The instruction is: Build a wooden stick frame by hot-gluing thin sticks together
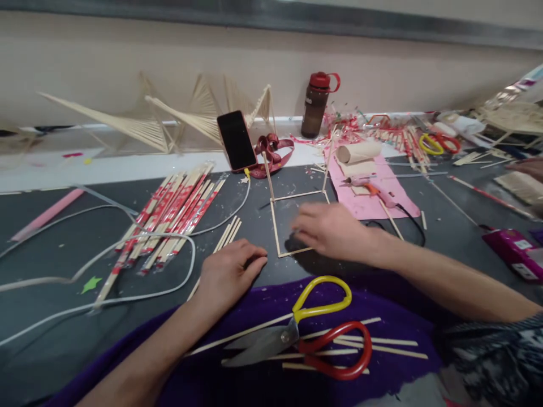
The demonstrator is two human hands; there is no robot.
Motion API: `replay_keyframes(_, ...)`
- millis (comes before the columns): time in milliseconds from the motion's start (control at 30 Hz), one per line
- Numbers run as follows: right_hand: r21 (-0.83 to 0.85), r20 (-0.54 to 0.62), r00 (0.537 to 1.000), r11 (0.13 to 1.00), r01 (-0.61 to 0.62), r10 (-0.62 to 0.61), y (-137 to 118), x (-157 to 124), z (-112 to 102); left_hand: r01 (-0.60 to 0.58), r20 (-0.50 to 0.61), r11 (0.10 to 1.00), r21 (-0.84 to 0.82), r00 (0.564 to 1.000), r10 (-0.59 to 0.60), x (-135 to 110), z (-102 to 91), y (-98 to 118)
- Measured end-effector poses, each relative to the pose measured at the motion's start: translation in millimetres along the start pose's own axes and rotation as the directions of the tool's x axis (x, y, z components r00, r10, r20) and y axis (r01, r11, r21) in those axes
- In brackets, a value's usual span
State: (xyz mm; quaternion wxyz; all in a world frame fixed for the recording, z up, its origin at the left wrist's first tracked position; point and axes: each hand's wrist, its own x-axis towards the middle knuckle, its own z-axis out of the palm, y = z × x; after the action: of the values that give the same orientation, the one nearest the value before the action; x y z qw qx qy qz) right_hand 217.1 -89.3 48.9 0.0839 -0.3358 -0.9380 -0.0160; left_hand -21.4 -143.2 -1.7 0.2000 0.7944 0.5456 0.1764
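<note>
The left hand rests on the dark grey tabletop, fingers loosely curled, with a narrow gap between thumb and forefinger. A group of thin, pale wooden sticks lies beside and partly behind it. The right hand is positioned over the near right part of a square frame of pale wooden sticks; its fingertips are blurred, so whether they grip anything cannot be told. The frame lies flat on the tabletop, between the hands and slightly beyond the left one, with one upright stick at each far corner. Nearest the wearer, large metal scissors with one yellow and one red handle loop lie with blades parted, pointing left, on a purple cloth; further loose pale sticks lie around and beneath them. Left of the frame is a pile of chopsticks in red-and-white wrappers. Right of it, a pink-and-orange glue gun rests on a pink sheet.
</note>
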Motion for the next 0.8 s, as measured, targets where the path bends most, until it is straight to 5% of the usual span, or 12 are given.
replay_keyframes(200, -0.001, 0.09, 0.979, 0.983, 0.185, -0.184, -31, 0, 36, -0.028, 0.009, 0.995, 0.092, 1.0, 0.027, -2, 1.3, 8)
replay_keyframes(800, -0.068, 0.136, 0.953, 0.957, 0.281, -0.27, -54, 13, 39, -0.041, 0.001, 0.989, 0.141, 0.999, 0.042, -5, 6.2, 4)
